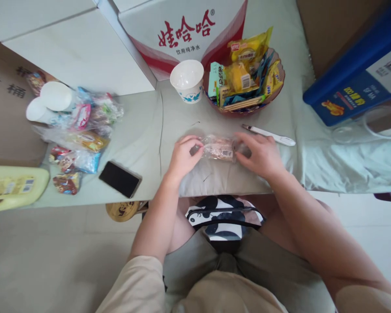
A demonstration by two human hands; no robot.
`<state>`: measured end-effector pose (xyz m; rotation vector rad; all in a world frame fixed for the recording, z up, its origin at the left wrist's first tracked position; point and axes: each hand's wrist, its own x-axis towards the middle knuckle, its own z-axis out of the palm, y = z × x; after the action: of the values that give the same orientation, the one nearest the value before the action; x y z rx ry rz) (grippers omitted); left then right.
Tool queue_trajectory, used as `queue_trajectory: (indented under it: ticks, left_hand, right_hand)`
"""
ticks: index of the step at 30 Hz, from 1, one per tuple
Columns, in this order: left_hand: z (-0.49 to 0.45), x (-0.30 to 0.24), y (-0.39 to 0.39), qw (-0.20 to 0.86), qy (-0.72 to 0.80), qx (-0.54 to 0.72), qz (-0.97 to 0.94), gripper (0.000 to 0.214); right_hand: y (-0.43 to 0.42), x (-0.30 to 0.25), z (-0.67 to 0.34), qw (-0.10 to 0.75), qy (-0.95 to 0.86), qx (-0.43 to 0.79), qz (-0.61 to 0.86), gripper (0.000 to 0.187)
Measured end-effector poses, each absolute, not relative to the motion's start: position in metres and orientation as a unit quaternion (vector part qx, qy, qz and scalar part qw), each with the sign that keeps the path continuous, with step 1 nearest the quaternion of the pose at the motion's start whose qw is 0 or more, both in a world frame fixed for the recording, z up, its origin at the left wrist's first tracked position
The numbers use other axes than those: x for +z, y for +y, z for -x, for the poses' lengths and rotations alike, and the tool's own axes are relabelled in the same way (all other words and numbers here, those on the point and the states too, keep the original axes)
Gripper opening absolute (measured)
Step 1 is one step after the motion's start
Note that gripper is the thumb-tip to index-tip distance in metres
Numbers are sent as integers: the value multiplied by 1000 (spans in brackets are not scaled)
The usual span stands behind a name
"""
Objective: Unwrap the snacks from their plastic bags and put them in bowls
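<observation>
A clear plastic snack packet (219, 148) with a pinkish-brown filling and a barcode lies on the pale green cloth in front of me. My left hand (185, 155) pinches the packet's left end between thumb and forefinger. At the opposite end, my right hand (259, 152) has its thumb and fingertips on the wrapper's edge, the fingers curled. Just beyond the right hand lies a white utility knife (270, 134), angled across the cloth. A white paper cup (188, 81) with a blue leaf print stands upright behind the packet.
A glass bowl (244, 111) of wrapped snacks stands at the back, by a white-and-red carton (182, 30). A phone (120, 178), wrapped snacks (81, 139) and cups (57, 96) lie left, near a yellow jug (16, 184). A blue box (355, 74) and clear plastic container (382, 124) are right.
</observation>
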<state>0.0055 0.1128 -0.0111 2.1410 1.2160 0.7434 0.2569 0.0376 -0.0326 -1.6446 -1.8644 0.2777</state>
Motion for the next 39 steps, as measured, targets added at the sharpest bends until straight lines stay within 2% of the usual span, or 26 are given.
queue_trajectory:
  ticks: [3, 7, 10, 13, 16, 19, 22, 25, 28, 31, 33, 36, 38, 39]
  left_hand:
    - [-4, -1, 104, 199, 443, 333, -808, 5]
    - [0, 8, 94, 94, 387, 374, -838, 9]
    - [3, 10, 90, 42, 370, 374, -849, 20]
    - [10, 12, 86, 61, 341, 349, -871, 22]
    - [20, 13, 86, 91, 343, 338, -872, 22]
    - [27, 12, 92, 90, 373, 353, -854, 28]
    - [26, 14, 96, 83, 352, 386, -849, 31]
    - [19, 21, 87, 90, 311, 424, -846, 33]
    - [11, 29, 70, 137, 290, 415, -851, 36]
    - [11, 34, 60, 216, 281, 350, -867, 38]
    - [15, 37, 61, 315, 284, 267, -865, 36]
    - [24, 39, 70, 502, 272, 65, -818, 29]
    - [25, 38, 75, 554, 301, -11, -776, 26]
    - [24, 36, 76, 545, 339, -1, -767, 24]
  right_hand:
    - [32, -26, -254, 308, -723, 43, 617, 15]
    - [20, -9, -248, 364, -701, -64, 609, 12]
    - [16, -5, -250, 386, -716, -109, 571, 13]
    - [16, -9, -258, 383, -748, -91, 534, 13]
    - [16, -13, -268, 337, -771, -40, 539, 14]
    - [16, -13, -270, 309, -763, -48, 566, 16]
    - [17, -8, -265, 347, -703, -118, 609, 11]
    - [16, -3, -261, 382, -680, -142, 609, 14]
    - [10, 2, -257, 357, -733, -67, 575, 17]
    - [-2, 8, -254, 297, -788, 1, 540, 16]
    - [-9, 12, -254, 266, -810, 21, 522, 13]
    - [-14, 15, -254, 257, -822, 35, 507, 13]
    - [-13, 12, -252, 244, -831, 35, 498, 18]
    - [-12, 10, -251, 232, -838, 33, 492, 21]
